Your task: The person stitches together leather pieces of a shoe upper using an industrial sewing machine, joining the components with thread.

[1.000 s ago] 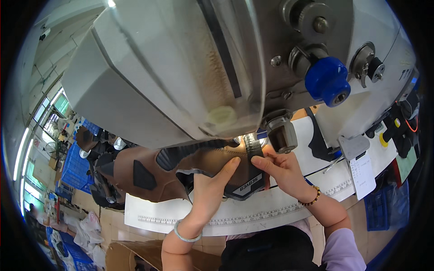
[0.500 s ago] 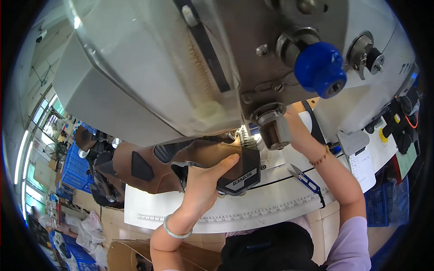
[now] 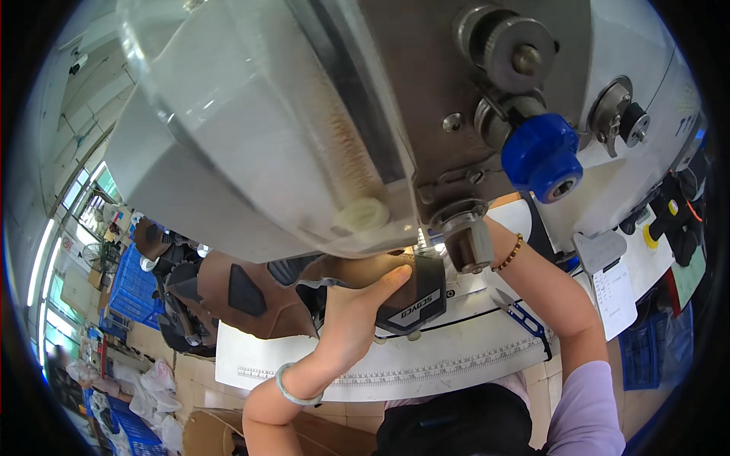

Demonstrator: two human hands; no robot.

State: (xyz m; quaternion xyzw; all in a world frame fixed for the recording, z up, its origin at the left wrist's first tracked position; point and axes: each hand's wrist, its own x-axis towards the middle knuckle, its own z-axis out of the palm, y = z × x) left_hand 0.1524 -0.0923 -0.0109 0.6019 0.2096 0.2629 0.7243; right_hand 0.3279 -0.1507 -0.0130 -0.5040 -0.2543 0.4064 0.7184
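Observation:
My left hand (image 3: 353,315) is closed on a brown leather boot upper (image 3: 290,313) with black patches, thumb on top and fingers hidden beneath. The upper's black end patch (image 3: 414,304) lies under the head of a sewing machine (image 3: 449,83), in the lit area by the needle. The needle itself is hidden. My right hand (image 3: 498,237) reaches in behind the machine's metal presser housing (image 3: 465,243), so its fingers do not show. Blue-handled thread snips (image 3: 526,319) lie on the white table close to my right forearm.
A printed ruler (image 3: 403,369) runs along the white table's near edge. More dark and brown uppers (image 3: 179,304) are heaped at the left. A paper sheet (image 3: 614,296) lies on the right. Blue crates (image 3: 137,289) stand left, another crate (image 3: 640,346) right. A cardboard box (image 3: 205,433) sits below.
The whole view has shifted, so the machine and table appear lower. My right hand has moved left, further behind the presser housing. My left hand keeps its grip on the boot upper.

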